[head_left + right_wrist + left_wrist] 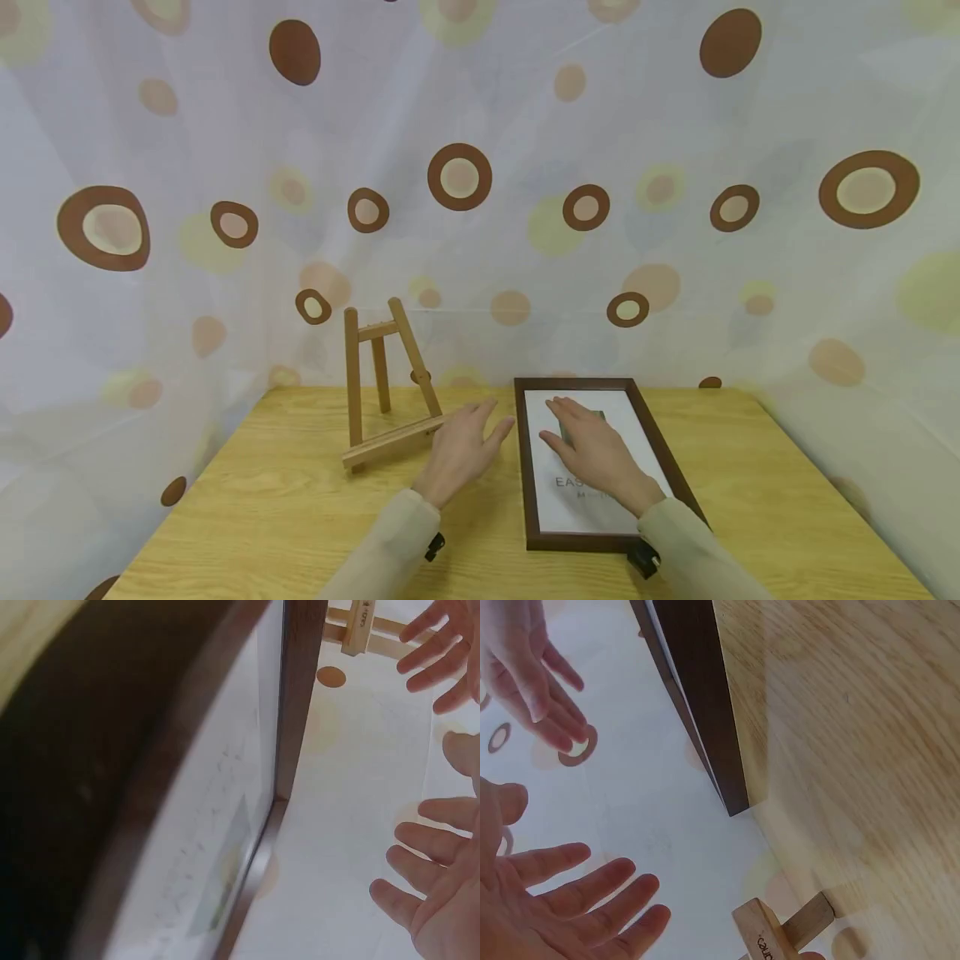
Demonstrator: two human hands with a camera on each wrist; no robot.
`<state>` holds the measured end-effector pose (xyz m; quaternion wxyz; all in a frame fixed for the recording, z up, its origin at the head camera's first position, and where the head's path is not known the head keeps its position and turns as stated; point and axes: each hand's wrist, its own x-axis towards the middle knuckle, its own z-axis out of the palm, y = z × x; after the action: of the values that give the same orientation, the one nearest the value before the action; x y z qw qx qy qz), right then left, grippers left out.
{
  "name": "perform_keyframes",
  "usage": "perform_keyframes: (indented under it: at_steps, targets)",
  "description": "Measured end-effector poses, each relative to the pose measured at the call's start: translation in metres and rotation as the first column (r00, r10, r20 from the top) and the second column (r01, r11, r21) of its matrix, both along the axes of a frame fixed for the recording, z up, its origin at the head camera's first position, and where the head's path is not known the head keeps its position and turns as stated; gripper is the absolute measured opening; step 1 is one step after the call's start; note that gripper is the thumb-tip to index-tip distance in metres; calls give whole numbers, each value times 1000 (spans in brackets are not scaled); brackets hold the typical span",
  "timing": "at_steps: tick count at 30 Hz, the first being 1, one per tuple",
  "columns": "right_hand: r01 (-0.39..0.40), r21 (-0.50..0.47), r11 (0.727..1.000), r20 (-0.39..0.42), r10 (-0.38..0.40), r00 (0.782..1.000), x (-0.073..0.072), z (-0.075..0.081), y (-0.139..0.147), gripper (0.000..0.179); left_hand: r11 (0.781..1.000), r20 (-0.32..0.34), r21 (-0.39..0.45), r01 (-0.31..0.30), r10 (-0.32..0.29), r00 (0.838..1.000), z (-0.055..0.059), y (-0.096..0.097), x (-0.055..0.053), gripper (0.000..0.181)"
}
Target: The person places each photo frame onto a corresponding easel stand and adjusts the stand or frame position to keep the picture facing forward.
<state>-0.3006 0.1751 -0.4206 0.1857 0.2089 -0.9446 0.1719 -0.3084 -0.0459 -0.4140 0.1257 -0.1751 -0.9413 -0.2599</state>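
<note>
In the head view my left hand (462, 446) hovers between a small wooden easel and a picture frame, its fingers spread and nothing in them. My right hand (600, 450) is held above the frame, fingers extended, hiding part of the print. The picture frame (530, 467) has a dark brown border and lies on the table, its white sheet carrying a small picture and partly hidden lettering. To the left stands the wooden easel (397, 439), upright with its ledge facing forward. The left wrist view also shows both palms apart from the frame's dark edge (705, 705).
A light wood-grain table (285, 517) carries the easel and the frame. Behind and at both sides hangs a pale curtain (510, 100) with brown and beige ovals. A small black device (435, 547) is at the left wrist, another (643, 558) at the right.
</note>
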Motion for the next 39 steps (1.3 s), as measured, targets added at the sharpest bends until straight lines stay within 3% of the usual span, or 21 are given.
perform_keyframes:
  at_steps: [5,8,15,20,23,25,30,31,36,39]
  targets:
    - [18,-170,985,132,5,991,-1,-1,5,55,995,21,104,6,-9,1000,1,2,-1,56]
    - [27,-251,968,193,23,981,-1,-1,9,53,983,74,182,22,-36,997,1,1,-2,52]
    - [66,-346,936,273,33,962,1,-4,22,51,924,219,379,56,-148,964,-7,-7,-10,48]
    - [102,-399,911,359,53,932,3,-10,36,51,919,252,390,64,-173,952,-12,-9,-12,48]
    - [127,-441,889,426,82,901,6,-12,46,51,918,269,390,70,-187,945,-16,-10,-12,47]
    - [157,-456,876,463,83,883,8,-13,54,51,893,310,444,74,-231,922,-19,-10,-12,46]
    - [244,-476,845,531,55,846,11,-16,74,50,805,422,591,49,-360,832,-29,-9,-9,48]
    - [258,-482,838,542,54,838,11,-17,78,50,798,431,601,48,-374,821,-31,-9,-9,48]
    - [303,-522,798,581,73,810,13,-18,97,51,788,448,614,41,-390,805,-35,-6,-7,43]
    - [327,-552,767,601,93,794,16,-17,108,51,780,470,625,24,-401,787,-37,-4,-6,40]
